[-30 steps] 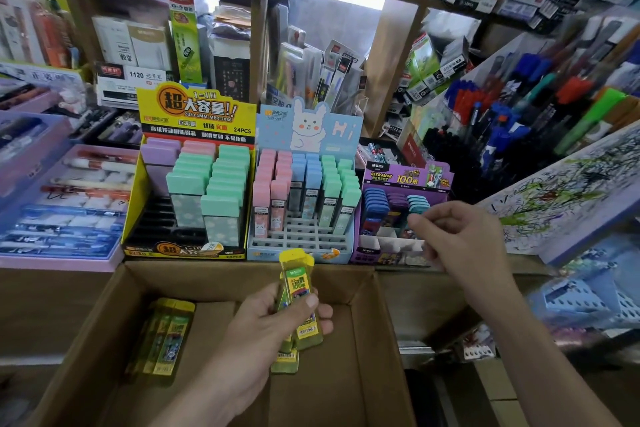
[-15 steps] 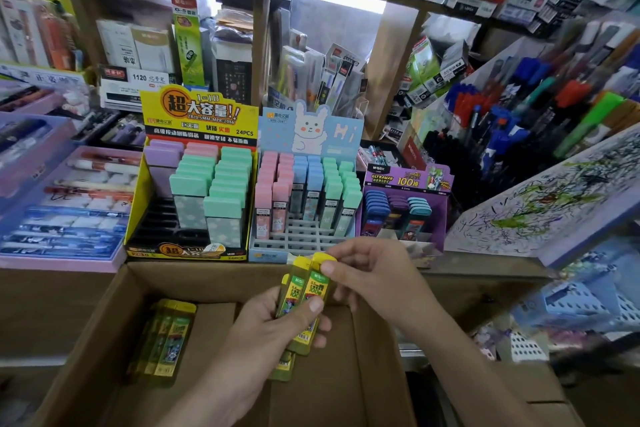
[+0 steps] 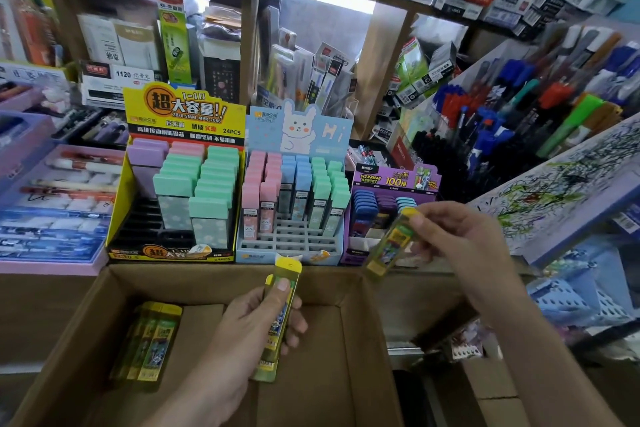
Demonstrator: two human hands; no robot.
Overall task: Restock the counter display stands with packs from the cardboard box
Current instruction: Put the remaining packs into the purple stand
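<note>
Just before the purple display stand (image 3: 394, 180), I note the right hand (image 3: 460, 243) pinching one yellow lead pack (image 3: 393, 243), the left hand (image 3: 256, 326) gripping spare packs (image 3: 277, 315) over the cardboard box (image 3: 363, 340); I advise seating it upright in a vacant slot.

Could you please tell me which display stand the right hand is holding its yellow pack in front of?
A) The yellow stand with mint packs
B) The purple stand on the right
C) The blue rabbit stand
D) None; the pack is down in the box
B: the right hand pinches the yellow pack just in front of the purple stand, while the left hand grips spare packs over the cardboard box.
</note>
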